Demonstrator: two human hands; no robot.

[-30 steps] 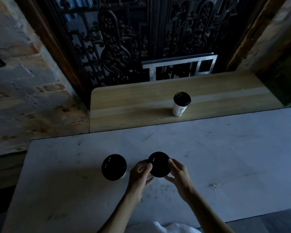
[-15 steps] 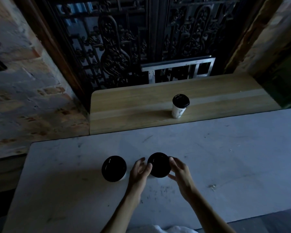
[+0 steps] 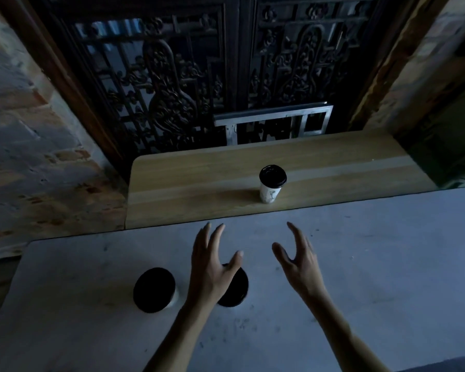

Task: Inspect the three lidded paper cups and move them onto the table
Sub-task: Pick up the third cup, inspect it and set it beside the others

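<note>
While both hands hang empty above the pale table (image 3: 360, 264), fingers spread and grasping nothing, I judge the last cup to be the next thing to fetch. My left hand (image 3: 212, 267) hovers over the nearer lidded cup (image 3: 238, 291), hiding part of its black lid; I cannot tell whether the wrist brushes it or clears it. My right hand (image 3: 297, 259) is curved, palm inward, well apart from any cup. A second cup (image 3: 154, 289) stands just beside the first on the pale table, to its left, so two of the three seem already placed. The third cup (image 3: 272, 183) stands upright on the wooden counter (image 3: 185, 189) beyond the table's far edge, with its white wall and dark lid both showing.

The risks I see lie in the reach. If my left forearm drops as I stretch forward, it could knock the near cup under it and tip it into its neighbour. The far cup looks tall and narrow, so a careless pinch at the lid could pop the lid or topple it; a grasp round the wall seems safer. The light is dim, which makes depth hard to judge, so my fingers may arrive short or strike the cup before closing.
</note>
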